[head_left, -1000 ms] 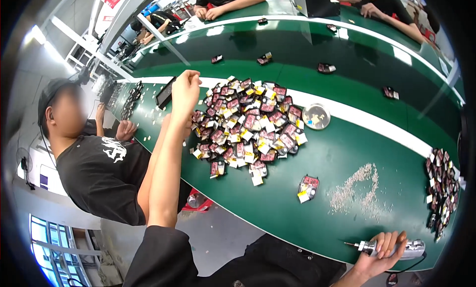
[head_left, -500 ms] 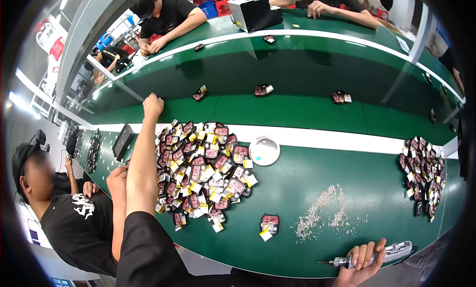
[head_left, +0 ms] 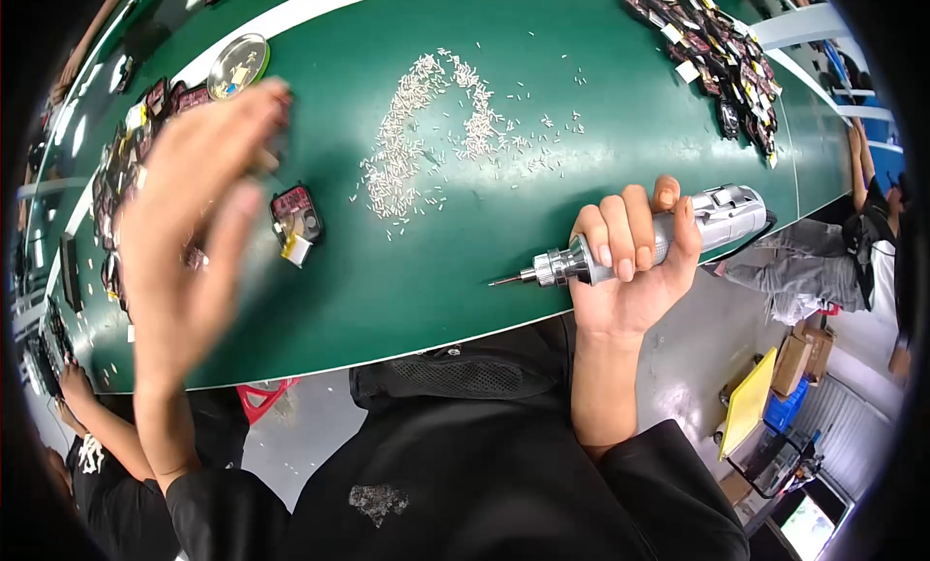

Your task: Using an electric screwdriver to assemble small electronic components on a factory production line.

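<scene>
An electric screwdriver (head_left: 668,233) is clasped in the right hand's (head_left: 630,270) closed grip; the left hand (head_left: 189,212), blurred and open, holds nothing. The small part (head_left: 295,222) beside that grip could be knocked, or the loose screws (head_left: 426,144) beyond it scattered across the desk (head_left: 601,77).

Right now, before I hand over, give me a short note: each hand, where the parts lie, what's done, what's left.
Right hand: gripping the silver electric screwdriver at the near table edge, bit pointing left.
Left hand: open, blurred, raised over the green table, empty as far as shows.
Parts: one small dark red part lies alone beside the left hand; loose screws are scattered mid-table; piles of parts sit far left and far right; a round metal dish is behind.
Done: cannot tell.
Left: the single part is not yet in hand.
</scene>
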Demonstrator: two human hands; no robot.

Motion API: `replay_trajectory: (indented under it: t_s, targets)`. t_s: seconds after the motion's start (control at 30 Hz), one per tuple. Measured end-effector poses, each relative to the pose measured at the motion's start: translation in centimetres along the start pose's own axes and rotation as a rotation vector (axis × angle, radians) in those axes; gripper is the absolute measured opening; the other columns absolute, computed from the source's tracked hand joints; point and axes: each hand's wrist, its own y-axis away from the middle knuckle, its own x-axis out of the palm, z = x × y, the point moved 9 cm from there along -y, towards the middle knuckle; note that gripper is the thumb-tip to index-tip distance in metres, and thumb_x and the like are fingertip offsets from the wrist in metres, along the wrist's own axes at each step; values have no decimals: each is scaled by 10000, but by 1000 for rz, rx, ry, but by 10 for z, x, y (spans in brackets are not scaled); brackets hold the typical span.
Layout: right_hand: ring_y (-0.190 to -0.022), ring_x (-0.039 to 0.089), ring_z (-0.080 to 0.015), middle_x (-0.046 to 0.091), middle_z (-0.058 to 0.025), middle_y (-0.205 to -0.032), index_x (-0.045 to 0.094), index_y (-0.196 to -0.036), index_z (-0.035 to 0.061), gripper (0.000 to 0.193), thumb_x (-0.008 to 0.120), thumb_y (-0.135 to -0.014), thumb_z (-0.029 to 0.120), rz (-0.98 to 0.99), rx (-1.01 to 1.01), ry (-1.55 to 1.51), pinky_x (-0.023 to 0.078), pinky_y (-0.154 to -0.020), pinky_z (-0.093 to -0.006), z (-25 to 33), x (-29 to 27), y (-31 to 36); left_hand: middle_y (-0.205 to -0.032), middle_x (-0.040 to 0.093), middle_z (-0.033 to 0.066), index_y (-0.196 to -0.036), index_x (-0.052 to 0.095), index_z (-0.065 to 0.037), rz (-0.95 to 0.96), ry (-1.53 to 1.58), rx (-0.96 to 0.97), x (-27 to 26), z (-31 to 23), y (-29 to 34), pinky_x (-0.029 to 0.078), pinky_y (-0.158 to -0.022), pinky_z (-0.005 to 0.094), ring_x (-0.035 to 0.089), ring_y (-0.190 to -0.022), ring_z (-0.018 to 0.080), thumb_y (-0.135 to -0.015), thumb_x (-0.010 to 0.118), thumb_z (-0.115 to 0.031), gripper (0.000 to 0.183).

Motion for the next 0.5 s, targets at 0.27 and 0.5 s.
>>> replay_trajectory:
  t_s: [0.27, 0.5]
  targets:
    - [-403, 331, -90, 335, 30, -498, 496, -888, 82, 177, 436, -943, 239, -66, 13, 9, 347, -457, -265, 28, -13, 40, -1143, 579, 188, -1047, 579, 96, 53, 164, 139, 108, -107, 48, 504, -793, 367, 571, -947, 324, -616, 622, 61, 435]
    - [-384, 347, -100, 368, 16, -501, 462, -908, 88, 158, 394, -950, 224, 36, 66, 49, 369, -457, -268, 22, -2, 67, -1008, 597, 153, -933, 598, 99, -31, 60, 130, 108, -112, 32, 523, -671, 328, 566, -871, 271, -621, 620, 27, 321]
